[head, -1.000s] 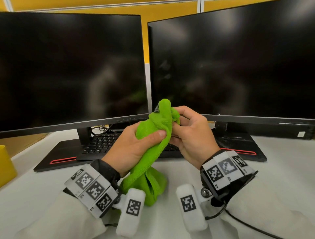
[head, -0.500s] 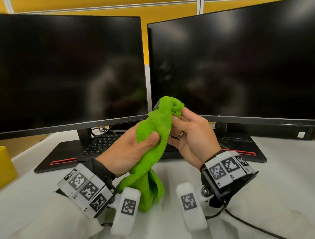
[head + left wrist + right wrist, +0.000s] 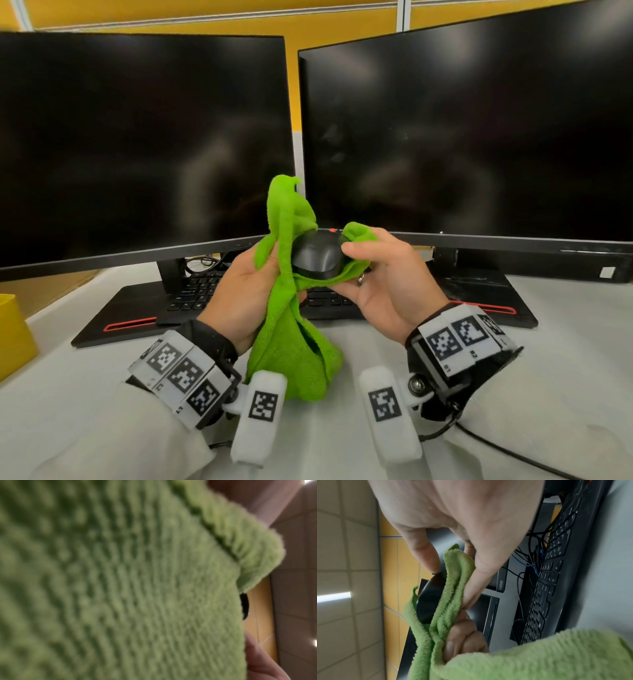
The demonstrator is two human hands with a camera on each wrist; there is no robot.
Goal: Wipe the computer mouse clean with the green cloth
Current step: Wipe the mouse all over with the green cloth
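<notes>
Mouse point(image 3: 317, 255) gripped by R hand point(image 3: 387, 284) fingers w/ green cloth point(image 3: 291, 342) beneath; L hand point(image 3: 245, 287) fingers clutch cloth.

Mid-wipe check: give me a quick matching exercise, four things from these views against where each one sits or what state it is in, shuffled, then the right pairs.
Things:
1. computer mouse
2. green cloth
3. keyboard
4. yellow box

Places or states:
A. at the left edge of the desk
B. held up in the right hand, partly wrapped
C. on the desk under the monitors
D. gripped by the left hand, tail hanging down to the desk

Pairs: 1-B, 2-D, 3-C, 4-A
</notes>
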